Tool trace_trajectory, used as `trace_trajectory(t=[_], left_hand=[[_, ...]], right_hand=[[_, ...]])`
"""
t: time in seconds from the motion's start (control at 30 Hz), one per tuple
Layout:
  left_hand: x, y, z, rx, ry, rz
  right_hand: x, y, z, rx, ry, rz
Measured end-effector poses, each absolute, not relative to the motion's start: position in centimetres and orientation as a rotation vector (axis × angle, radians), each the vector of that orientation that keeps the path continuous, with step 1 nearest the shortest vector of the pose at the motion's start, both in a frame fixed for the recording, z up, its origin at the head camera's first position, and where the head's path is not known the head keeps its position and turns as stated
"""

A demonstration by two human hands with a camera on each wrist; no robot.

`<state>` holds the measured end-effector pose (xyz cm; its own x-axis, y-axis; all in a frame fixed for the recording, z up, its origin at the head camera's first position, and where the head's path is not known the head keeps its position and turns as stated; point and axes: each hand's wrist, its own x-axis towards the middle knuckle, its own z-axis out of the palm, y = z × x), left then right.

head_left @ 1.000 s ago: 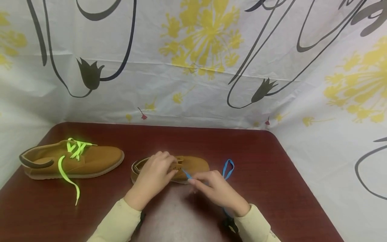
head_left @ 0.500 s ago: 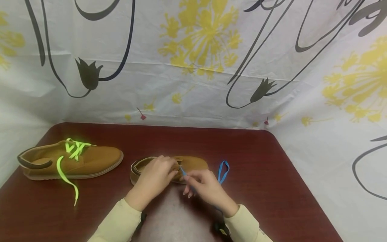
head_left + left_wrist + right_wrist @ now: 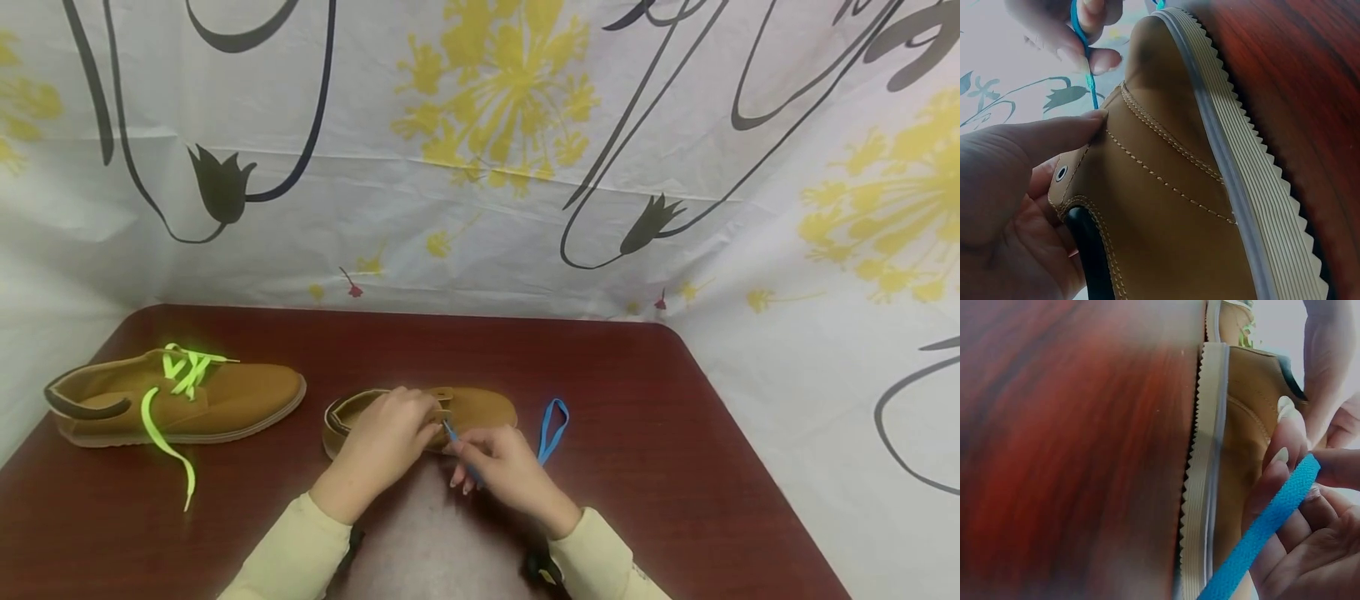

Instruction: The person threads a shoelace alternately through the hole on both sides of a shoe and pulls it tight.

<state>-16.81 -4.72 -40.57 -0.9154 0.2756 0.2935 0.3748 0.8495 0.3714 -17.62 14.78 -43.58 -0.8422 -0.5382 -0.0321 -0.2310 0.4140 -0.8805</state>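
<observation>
We see first the dark red table, which carries everything and lies under both hands. Well to the left of our fingers lies a tan shoe with a bright green lace, one end of it trailing on the wood. Directly under our fingers lies the second tan shoe, on its side with the ribbed pale sole turned toward the table top. The left hand lies over the opening of this shoe; the thumb and the fingers are curled around the eyelet flap and pinch it, with the thumb tip pressed on the leather just beside a metal eyelet. The right hand is just beside the left one, almost touching it. Its thumb and first fingers are closed together on the blue lace and pinch it near the end, so the stiff blue tip points down to the edge of the flap, very near the left thumb. From the right fingers the flat blue band runs back along the palm, and a loop of it lies on the table just to the right of these fingers.
</observation>
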Motion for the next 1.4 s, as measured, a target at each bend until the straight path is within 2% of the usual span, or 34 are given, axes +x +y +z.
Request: trace_trajectory(t=[0.17,0.43,0.63,1.4], left_hand=[[-16.9,-4.7,-40.5,-0.468,-2.790,-0.648],[-17.2,-4.3,-40.0,-0.222,-2.836,-0.792],[-17.5,-4.3,-39.2,-0.147,-2.949,-0.937],[-18.5,-5.5,-38.7,-0.305,-2.973,-1.386]], right_hand=[[-17.8,14.6,-43.8,-0.690,2.373,-1.412],[-18.0,14.4,-43.7,-0.682,2.370,-1.428],[-18.2,14.2,-43.7,-0.683,2.365,-1.437],[-18.6,14.1,-43.8,-0.696,2.339,-1.425]])
